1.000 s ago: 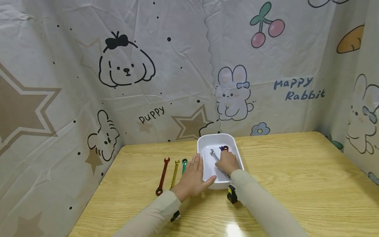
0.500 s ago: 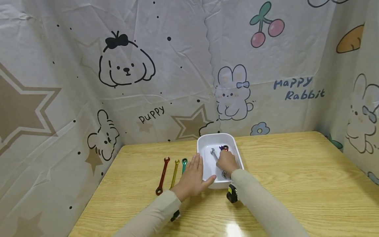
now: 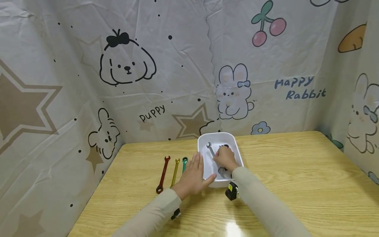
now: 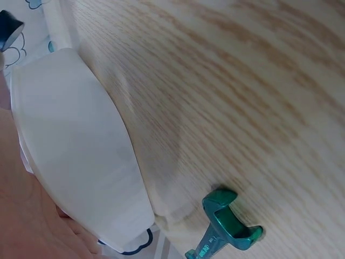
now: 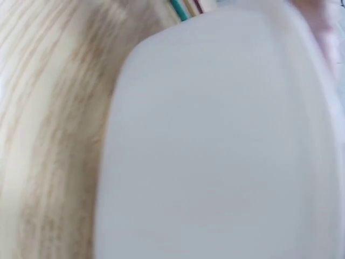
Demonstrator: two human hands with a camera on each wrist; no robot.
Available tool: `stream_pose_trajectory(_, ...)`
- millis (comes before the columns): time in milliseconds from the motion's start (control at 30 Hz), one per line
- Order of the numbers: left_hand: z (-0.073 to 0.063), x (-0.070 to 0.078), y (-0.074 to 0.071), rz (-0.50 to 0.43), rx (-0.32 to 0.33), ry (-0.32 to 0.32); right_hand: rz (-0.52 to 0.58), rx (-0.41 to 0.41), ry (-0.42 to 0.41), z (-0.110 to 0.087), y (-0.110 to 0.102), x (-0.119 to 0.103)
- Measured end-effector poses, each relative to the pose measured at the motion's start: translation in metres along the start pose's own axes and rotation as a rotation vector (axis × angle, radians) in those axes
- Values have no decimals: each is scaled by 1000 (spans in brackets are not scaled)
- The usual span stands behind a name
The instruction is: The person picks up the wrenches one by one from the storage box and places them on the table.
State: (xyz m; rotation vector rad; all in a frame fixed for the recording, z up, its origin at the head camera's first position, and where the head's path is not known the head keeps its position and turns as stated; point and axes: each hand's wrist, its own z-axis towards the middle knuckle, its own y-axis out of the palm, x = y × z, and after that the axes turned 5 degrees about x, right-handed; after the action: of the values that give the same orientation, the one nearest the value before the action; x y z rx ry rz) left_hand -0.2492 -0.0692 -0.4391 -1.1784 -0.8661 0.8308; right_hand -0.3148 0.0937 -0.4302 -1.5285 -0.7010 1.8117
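My right hand (image 3: pixel 226 158) reaches into a white plastic tray (image 3: pixel 219 184) and grips a silver combination wrench (image 3: pixel 211 149) about its middle. The wrench's open end points to the far left of the tray, and its ring end shows below the hand. Partly hidden behind that hand, dark wrench ends (image 3: pixel 226 145) lie in the tray. My left hand (image 3: pixel 192 177) rests against the tray's left side, fingers straight and thumb spread toward the near rim. In the right wrist view the tray's outer wall (image 5: pixel 215 135) fills most of the picture, with the right hand's hold out of sight.
Left of the tray lie a red wrench (image 3: pixel 163 174), a yellow wrench (image 3: pixel 175 171) and a green wrench (image 3: pixel 185 162), the last two partly covered by my left hand. The wooden table (image 3: pixel 296 171) meets a printed cloth backdrop (image 3: pixel 177 65) at its far edge.
My right hand has shifted slightly up and away with the silver wrench, whose open end now sits farther up and left. My left hand stays at the tray's side.
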Motion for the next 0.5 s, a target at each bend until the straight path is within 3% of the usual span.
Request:
stream_pose_trajectory(333,0,1,1,4,-20,-21,97,-52,75,1,-29,-8)
stream_pose_trajectory(500,1,0,2,3,-10,-22,211,-90,130,2,-49,-10)
